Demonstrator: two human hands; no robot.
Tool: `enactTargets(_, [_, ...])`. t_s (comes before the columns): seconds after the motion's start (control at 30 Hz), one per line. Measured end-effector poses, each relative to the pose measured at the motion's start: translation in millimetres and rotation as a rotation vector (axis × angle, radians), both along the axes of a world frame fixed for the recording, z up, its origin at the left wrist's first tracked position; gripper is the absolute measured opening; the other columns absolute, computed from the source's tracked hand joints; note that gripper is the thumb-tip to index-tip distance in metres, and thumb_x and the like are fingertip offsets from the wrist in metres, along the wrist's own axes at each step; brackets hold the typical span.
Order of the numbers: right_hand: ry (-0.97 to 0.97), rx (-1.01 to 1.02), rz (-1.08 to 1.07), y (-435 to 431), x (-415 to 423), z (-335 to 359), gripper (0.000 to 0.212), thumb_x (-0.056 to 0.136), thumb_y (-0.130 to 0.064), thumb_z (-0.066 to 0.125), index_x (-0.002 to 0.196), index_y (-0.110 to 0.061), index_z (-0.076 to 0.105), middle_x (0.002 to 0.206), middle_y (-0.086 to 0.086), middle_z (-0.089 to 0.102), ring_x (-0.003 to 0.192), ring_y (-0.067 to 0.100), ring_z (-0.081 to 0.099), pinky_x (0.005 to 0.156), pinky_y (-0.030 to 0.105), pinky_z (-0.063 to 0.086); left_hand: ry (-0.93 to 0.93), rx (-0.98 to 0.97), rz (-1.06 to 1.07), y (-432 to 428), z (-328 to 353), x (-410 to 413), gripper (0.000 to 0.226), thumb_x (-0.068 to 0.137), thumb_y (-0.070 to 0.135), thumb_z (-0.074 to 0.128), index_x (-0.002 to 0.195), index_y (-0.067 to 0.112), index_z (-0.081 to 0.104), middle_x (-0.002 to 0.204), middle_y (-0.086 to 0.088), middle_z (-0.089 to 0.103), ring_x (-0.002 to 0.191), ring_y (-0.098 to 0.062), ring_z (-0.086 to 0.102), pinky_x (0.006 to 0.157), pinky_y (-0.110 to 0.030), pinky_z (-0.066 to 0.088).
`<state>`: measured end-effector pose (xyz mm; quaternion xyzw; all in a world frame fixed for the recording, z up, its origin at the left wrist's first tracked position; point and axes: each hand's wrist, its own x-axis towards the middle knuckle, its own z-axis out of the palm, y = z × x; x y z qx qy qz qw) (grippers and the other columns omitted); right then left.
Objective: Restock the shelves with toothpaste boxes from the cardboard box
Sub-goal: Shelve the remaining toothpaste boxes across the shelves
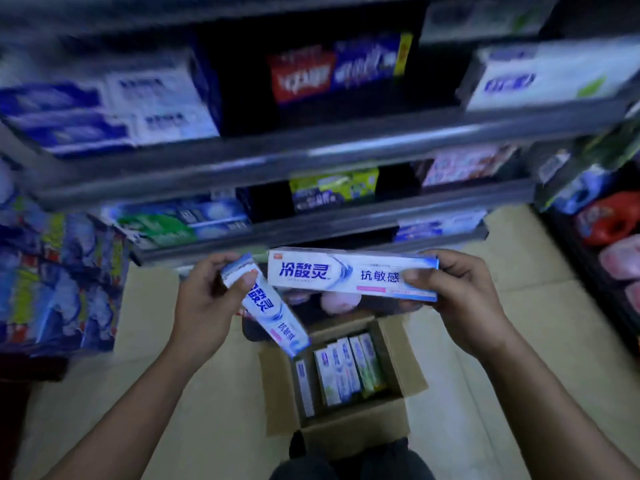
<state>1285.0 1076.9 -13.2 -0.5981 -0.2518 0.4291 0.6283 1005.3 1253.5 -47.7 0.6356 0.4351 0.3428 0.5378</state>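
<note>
Left hand (204,299), centre-left of frame: grasping one white-and-blue toothpaste box (266,306), tilted. Right hand (460,292), centre-right: pinching a second toothpaste box (349,277), level, by its end. Below, lower centre: open cardboard box (346,424), several cartons remaining upright (count unclear). Shelves (311,147) above, upper half: partly stocked, dark gaps. Restocking judged mid-way.

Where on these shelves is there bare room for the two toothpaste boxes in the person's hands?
The upper shelf has a dark gap between the blue-and-white stack and the white box, in front of a red-and-blue pack. A narrower gap lies right of the yellow-green pack. The shelves' left ends and the cardboard box are crowded.
</note>
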Motion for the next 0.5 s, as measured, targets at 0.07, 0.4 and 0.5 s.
enactTargets(0.07, [-0.021, 0.072, 0.025, 9, -7, 52, 0.030, 0.068, -0.016, 0.080, 0.086, 0.007, 0.072, 0.077, 0.021, 0.071, 0.062, 0.027, 0.065, 0.057, 0.030, 0.055, -0.060, 0.038, 0.013, 3, 58, -7, 0.024, 0.086, 0.021, 0.072, 0.108, 0.029, 0.066, 0.096, 0.013, 0.076, 0.083, -0.002, 0.070, 0.068, -0.018, 0.055])
enactTargets(0.4, [-0.203, 0.330, 0.046, 21, -14, 237, 0.063, 0.056, -0.041, 0.093, 0.098, 0.002, 0.076, 0.100, 0.027, 0.075, 0.087, 0.034, 0.072, 0.075, 0.033, 0.058, -0.384, 0.112, -0.026, 24, 252, -13, 0.023, 0.085, 0.004, 0.060, 0.096, 0.018, 0.074, 0.104, -0.007, 0.070, 0.091, -0.020, 0.062, 0.081, -0.035, 0.045])
enactTargets(0.5, [-0.168, 0.421, 0.067, 18, -6, 276, 0.062, 0.055, -0.035, 0.094, 0.097, 0.005, 0.075, 0.103, 0.033, 0.071, 0.091, 0.043, 0.071, 0.074, 0.042, 0.059, -0.330, 0.195, -0.105, 28, 293, 0, 0.032, 0.077, 0.016, 0.054, 0.098, 0.020, 0.077, 0.110, -0.008, 0.075, 0.102, -0.022, 0.066, 0.090, -0.037, 0.046])
